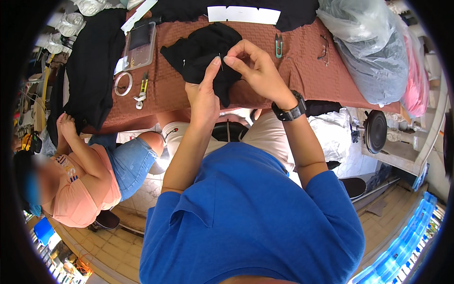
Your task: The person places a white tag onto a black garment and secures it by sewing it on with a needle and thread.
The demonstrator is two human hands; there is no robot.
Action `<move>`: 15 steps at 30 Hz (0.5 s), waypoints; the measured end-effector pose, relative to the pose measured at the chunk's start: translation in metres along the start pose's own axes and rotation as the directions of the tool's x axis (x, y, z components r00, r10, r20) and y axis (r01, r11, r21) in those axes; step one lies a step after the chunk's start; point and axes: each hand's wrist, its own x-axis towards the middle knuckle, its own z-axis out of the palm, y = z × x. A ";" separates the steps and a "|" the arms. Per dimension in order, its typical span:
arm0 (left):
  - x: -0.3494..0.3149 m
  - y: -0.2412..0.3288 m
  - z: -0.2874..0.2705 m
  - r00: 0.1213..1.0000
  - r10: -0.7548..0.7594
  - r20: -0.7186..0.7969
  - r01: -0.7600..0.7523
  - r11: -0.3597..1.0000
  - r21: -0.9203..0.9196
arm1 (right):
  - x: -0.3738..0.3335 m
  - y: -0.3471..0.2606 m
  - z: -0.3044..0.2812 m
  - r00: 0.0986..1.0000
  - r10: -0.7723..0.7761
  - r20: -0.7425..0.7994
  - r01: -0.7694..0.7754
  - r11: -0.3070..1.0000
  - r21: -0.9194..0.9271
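Black cloth [203, 45] and a bright needle, perhaps a pin [221, 61]: a pricked thumb looks the main risk.
On the left, the yellow snips [144, 83] lie near the cloth, which could snag on them if dragged that way. A small bright bit [184, 62], maybe another pin, shows on the cloth and might scratch a careless palm. The cloth lies near the table's [302, 78] front edge; the left hand [203, 97] grips it, thumb pressed on top, other fingers mostly hidden, so a loosened grip could let it slide. The right hand [257, 71] has thumb and index tips brought together beside the needle; whether they pinch it or thread I cannot tell. A sudden tug could drive it into the left thumb.
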 end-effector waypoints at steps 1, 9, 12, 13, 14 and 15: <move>0.000 0.001 0.001 1.000 -0.003 0.010 0.003 1.000 -0.003 | 0.001 0.002 -0.004 0.998 0.010 0.060 -0.015 0.997 0.074; 0.004 0.007 -0.008 0.994 -0.075 0.079 0.079 0.996 -0.046 | 0.006 -0.018 -0.034 0.981 0.077 0.178 -0.030 0.968 -0.251; 0.001 0.009 -0.007 0.991 -0.069 0.115 0.069 0.998 0.004 | 0.009 -0.028 -0.035 0.987 -0.062 0.145 0.092 0.974 -0.206; 0.002 0.007 -0.007 0.989 -0.072 0.130 0.071 0.997 0.016 | 0.013 -0.031 -0.033 0.985 -0.110 0.136 0.138 0.965 -0.224; 0.002 0.006 -0.007 0.987 -0.075 0.146 0.071 0.997 0.028 | 0.017 -0.034 -0.030 0.979 -0.157 0.128 0.185 0.953 -0.242; 0.002 0.004 -0.007 0.988 -0.059 0.141 0.053 0.998 0.044 | 0.022 -0.034 -0.027 0.971 -0.205 0.121 0.231 0.938 -0.260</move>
